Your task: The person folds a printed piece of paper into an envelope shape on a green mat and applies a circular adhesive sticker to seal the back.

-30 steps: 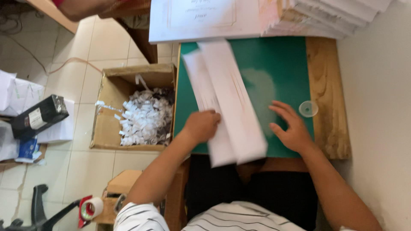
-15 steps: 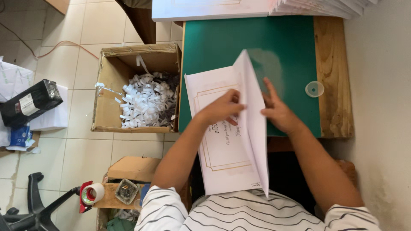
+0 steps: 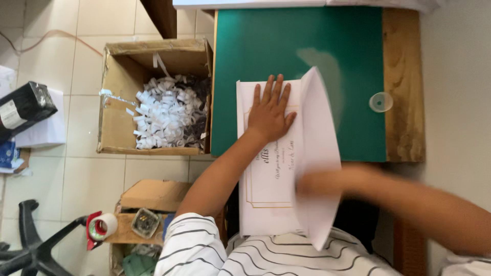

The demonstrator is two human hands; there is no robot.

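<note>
The left hand [image 3: 269, 113] lay flat, fingers spread, on a large white printed sheet [image 3: 268, 174] resting on the green mat [image 3: 286, 51] that covered most of the table [image 3: 403, 76]. The sheet's long axis ran from the table's far side toward the person, its near end hanging past the table's near edge over the striped shirt [image 3: 245, 253]. A gold line framed its printed face, and the lettering ran along the long axis. The right part of the sheet stood raised as a folded flap [image 3: 319, 148], its crease running the same way, the flap's far tip pointing toward the far edge of the table. The right hand [image 3: 314, 183] was blurred by motion at the flap's lower half; it seemed to touch the flap, but whether it pinched the paper or lay open on it could not be told. A small clear cap [image 3: 380, 101] sat at the mat's right edge, well apart from the sheet. On the floor left of the table stood a cardboard box [image 3: 115, 97] of white paper scraps [image 3: 163, 112], with a roll of tape [image 3: 104, 226] nearer the person
</note>
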